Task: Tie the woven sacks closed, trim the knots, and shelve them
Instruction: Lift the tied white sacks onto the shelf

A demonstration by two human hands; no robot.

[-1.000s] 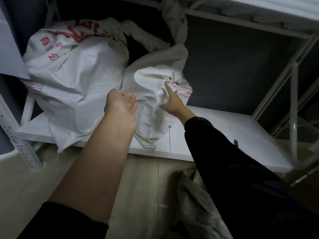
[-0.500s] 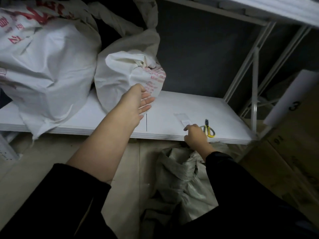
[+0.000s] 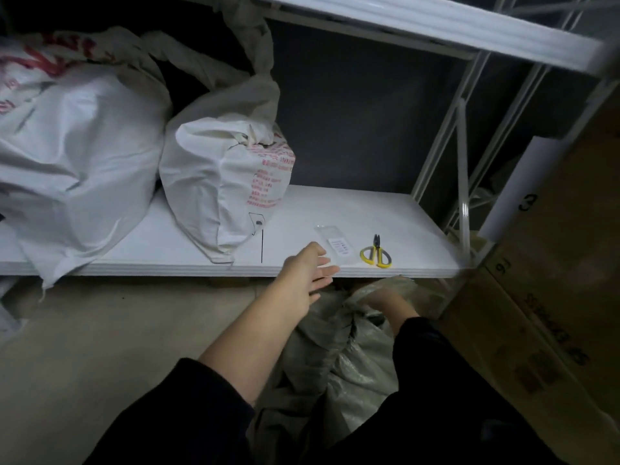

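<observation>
Two white woven sacks with red print stand on the white shelf board (image 3: 352, 213): a big sack (image 3: 77, 156) at the left and a smaller sack (image 3: 221, 186) beside it, its twisted neck rising behind. A grey woven sack (image 3: 349, 360) lies on the floor below the shelf edge. My left hand (image 3: 308, 273) hovers with straight fingers over the shelf's front edge, holding nothing. My right hand (image 3: 385, 300) reaches down onto the top of the grey sack; it is blurred and its fingers are hidden in the fabric. Yellow-handled scissors (image 3: 376, 255) lie on the shelf.
A clear plastic packet (image 3: 335, 245) lies on the shelf next to the scissors. White shelf uprights (image 3: 461, 156) and an upper shelf board (image 3: 436, 25) frame the bay. A tall cardboard box (image 3: 550, 280) marked 3 stands at the right. Beige floor (image 3: 117, 337) lies below.
My left hand came off the smaller sack and dropped right to the shelf's front edge. My right hand left the shelf edge near the scissors and went down to the grey sack.
</observation>
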